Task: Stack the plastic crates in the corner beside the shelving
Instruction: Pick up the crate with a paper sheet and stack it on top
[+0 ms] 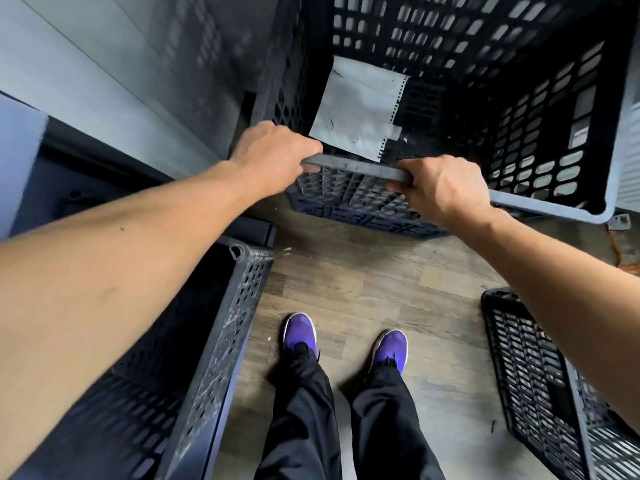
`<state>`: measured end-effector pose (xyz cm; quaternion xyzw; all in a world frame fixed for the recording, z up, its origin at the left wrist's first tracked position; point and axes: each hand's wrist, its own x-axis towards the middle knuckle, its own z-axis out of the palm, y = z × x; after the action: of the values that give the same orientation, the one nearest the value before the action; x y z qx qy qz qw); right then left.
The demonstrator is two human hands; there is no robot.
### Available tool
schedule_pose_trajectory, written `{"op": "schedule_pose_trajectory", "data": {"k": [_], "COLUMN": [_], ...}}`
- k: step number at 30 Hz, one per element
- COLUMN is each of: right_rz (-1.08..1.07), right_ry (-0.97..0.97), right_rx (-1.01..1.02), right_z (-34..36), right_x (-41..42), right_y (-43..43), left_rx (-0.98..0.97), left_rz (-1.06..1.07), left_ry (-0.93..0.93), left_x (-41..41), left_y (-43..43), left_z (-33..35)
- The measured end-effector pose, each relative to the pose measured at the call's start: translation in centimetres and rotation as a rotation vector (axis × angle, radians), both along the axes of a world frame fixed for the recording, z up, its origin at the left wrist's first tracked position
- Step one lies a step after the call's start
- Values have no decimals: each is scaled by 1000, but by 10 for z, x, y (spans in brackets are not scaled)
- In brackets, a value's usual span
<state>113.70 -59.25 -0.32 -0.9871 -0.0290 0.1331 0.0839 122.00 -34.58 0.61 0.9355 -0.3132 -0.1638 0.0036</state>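
Below your left forearm, a scuffed crate (pixel 221 341) is sitting on the floor (pixel 363 289), its corner close to your left shoe (pixel 300 332). If you are stepping sideways while your eyes are on the load, that corner is the thing likely to catch your shin.

Your left hand (pixel 273 157) is clamping the near rim of the big crate (pixel 485 81), fingers curled over the top edge. Just beyond its knuckles, the grey wall (pixel 121 74) is standing very close to the crate's left side; pushing the crate leftward is risking a pinched knuckle there.

Between your two hands, a loose sheet of paper (pixel 360 109) is lying inside the big crate. It could be sliding as the crate tips, though it seems harmless.

Your right hand (pixel 443 192) is gripping the same rim, closed tight around it. Both grips are on one edge only, so the far side is hanging unsupported, and the crate may be swinging or twisting out of your hold. Under your hands a lower crate (pixel 360 206) is showing; whether the big crate is seated on it I cannot tell, and a misaligned rim could be letting the stack slip.

Below your right forearm, another crate (pixel 540 368) is lying near your right shoe (pixel 390 348), a trip risk if you are backing away.
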Motion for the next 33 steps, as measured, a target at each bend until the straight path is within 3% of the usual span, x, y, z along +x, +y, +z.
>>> {"op": "schedule_pose_trajectory", "data": {"k": [7,15,25,33], "right_rz": [15,6,-14,-53], "right_ry": [18,-40,94,146], "right_rx": [15,-32,18,-95], "right_z": [-2,2,1,7], "right_x": [-7,3,-5,-39], "right_y": [-5,-1,-5,-84], "left_rx": [-91,-85,-104,-114], "left_rz": [40,41,15,-21], "left_ry": [82,30,43,134], "left_x": [-10,5,-6,-18], "left_y": [3,8,3,-44], "left_z": [-8,-10,-20,-10]}}
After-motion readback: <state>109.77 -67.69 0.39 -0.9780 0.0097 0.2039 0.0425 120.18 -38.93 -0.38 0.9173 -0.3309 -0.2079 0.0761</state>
